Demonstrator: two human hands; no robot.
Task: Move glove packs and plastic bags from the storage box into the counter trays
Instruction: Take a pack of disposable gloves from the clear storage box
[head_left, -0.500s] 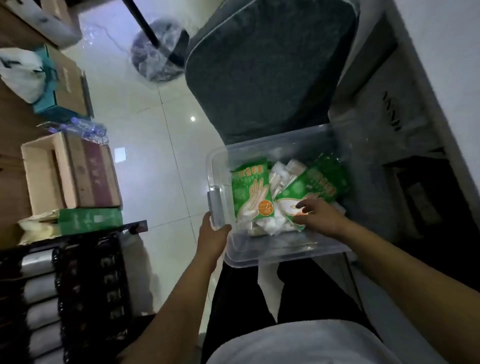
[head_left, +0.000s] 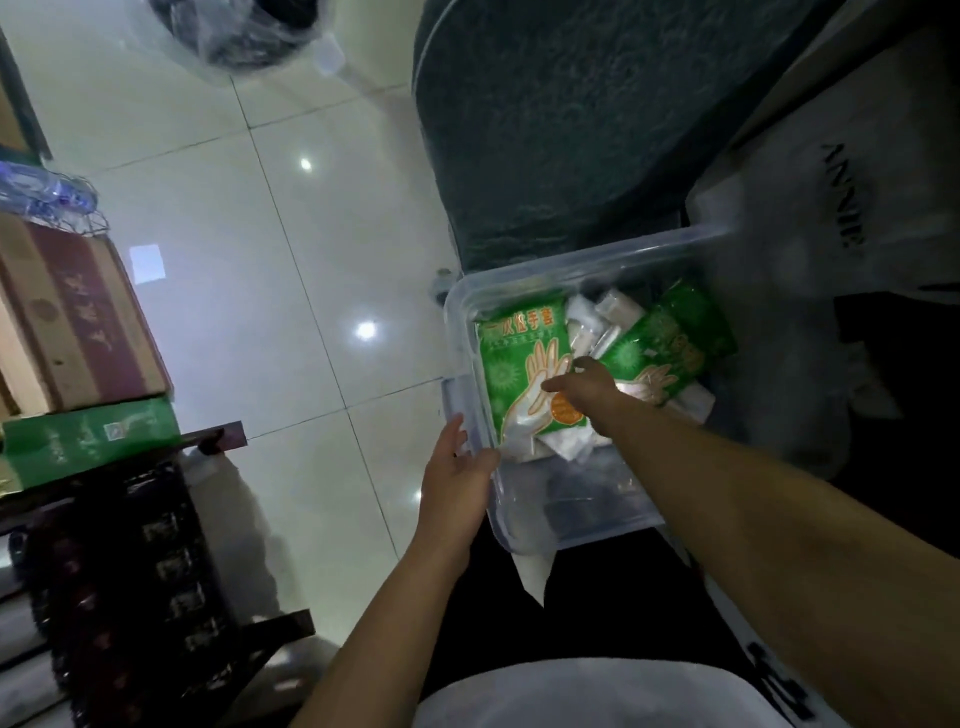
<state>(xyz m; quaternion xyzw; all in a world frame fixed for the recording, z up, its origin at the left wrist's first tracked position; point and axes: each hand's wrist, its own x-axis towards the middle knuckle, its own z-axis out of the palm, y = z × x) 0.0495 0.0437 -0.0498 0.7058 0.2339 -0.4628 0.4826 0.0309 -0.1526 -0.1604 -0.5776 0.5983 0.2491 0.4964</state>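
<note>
A clear plastic storage box (head_left: 519, 291) rests on my lap, in front of a dark cushioned chair. Inside lie a green glove pack (head_left: 514, 358) at the left, a second green glove pack (head_left: 665, 338) at the right, and white folded plastic bags (head_left: 602, 312) between and under them. My left hand (head_left: 457, 483) grips the box's left wall near the front corner. My right hand (head_left: 587, 389) reaches into the box, fingers curled over the right edge of the left glove pack and touching it; I cannot tell whether it grips the pack.
A dark chair back (head_left: 597, 114) stands behind the box. Glossy tiled floor (head_left: 260, 312) lies to the left. Cardboard boxes (head_left: 72, 322), a green carton (head_left: 93, 436) and dark counter trays (head_left: 119, 587) fill the left edge. A wrapped dark bundle (head_left: 249, 31) sits at the top.
My right hand has shifted left from the right glove pack to the left one. The left hand stays on the box wall. The view has moved closer.
</note>
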